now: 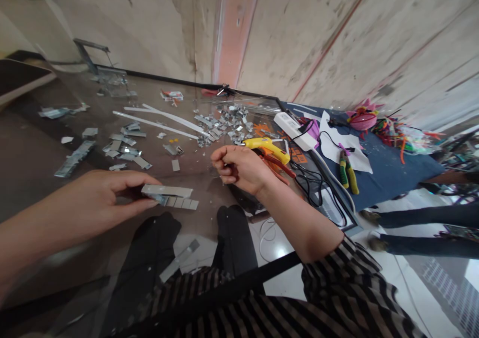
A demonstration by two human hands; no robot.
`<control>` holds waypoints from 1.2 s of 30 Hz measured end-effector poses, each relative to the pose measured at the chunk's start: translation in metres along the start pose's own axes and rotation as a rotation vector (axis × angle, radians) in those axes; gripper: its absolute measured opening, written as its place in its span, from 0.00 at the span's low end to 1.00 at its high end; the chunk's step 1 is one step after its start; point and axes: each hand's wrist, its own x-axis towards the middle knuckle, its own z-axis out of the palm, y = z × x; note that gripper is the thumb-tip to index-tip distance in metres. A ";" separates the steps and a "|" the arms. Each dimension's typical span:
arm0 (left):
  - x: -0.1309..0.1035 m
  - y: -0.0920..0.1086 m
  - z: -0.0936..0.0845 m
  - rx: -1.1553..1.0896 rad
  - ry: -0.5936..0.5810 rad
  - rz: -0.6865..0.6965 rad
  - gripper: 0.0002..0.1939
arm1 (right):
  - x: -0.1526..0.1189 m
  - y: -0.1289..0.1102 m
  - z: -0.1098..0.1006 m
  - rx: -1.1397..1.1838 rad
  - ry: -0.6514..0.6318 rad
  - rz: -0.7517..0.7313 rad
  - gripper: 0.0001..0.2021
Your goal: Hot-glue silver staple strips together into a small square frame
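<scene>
My left hand [99, 198] pinches a piece made of silvery-grey strips [175, 196] between thumb and fingers, above the glass tabletop. Small rectangular tiles sit side by side along its lower edge. My right hand [239, 166] is closed, its fingers curled in, to the right of that piece and apart from it. Whatever its fingers may hold is hidden or too small to name. Just behind the right hand lies a yellow hot glue gun [271, 149]. A heap of small shiny metal-like pieces [230, 123] lies beyond the hands.
White glue sticks [164, 121] lie near the heap, with grouped grey strips [127, 146] to the left. Red-handled pliers [279, 167], a white power strip [295, 131] and black cables are at right. Green-yellow pliers [348, 172] rest on blue cloth. Another person's legs [422, 217] show at far right.
</scene>
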 end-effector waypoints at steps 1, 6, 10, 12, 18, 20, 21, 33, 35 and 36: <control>0.000 0.001 0.000 0.000 0.002 -0.006 0.25 | -0.001 -0.002 0.001 0.000 -0.001 0.029 0.11; -0.001 0.003 -0.001 0.010 -0.007 -0.001 0.25 | -0.002 -0.004 0.003 -0.002 -0.012 0.071 0.17; 0.000 0.000 -0.001 0.007 -0.009 0.009 0.25 | -0.002 -0.002 0.001 0.002 -0.028 0.058 0.11; 0.001 -0.004 0.000 0.011 -0.006 0.024 0.25 | -0.002 0.001 -0.001 -0.016 -0.045 0.046 0.08; 0.002 -0.013 0.002 0.035 0.000 0.041 0.24 | 0.003 0.002 -0.008 0.018 -0.062 0.044 0.13; 0.002 -0.016 0.003 0.034 0.003 0.048 0.24 | 0.004 -0.001 -0.009 0.042 -0.060 0.091 0.17; 0.002 -0.017 0.003 0.037 0.004 0.051 0.24 | 0.003 -0.002 -0.009 0.046 -0.060 0.109 0.18; 0.004 -0.018 0.002 0.048 -0.005 0.029 0.24 | 0.013 0.005 -0.022 -0.449 0.210 -0.450 0.13; 0.003 -0.017 0.003 0.052 0.009 0.037 0.24 | 0.015 0.004 -0.026 -0.549 0.253 -0.549 0.15; 0.003 -0.017 0.003 0.054 0.015 0.039 0.24 | 0.015 0.003 -0.027 -0.595 0.279 -0.576 0.15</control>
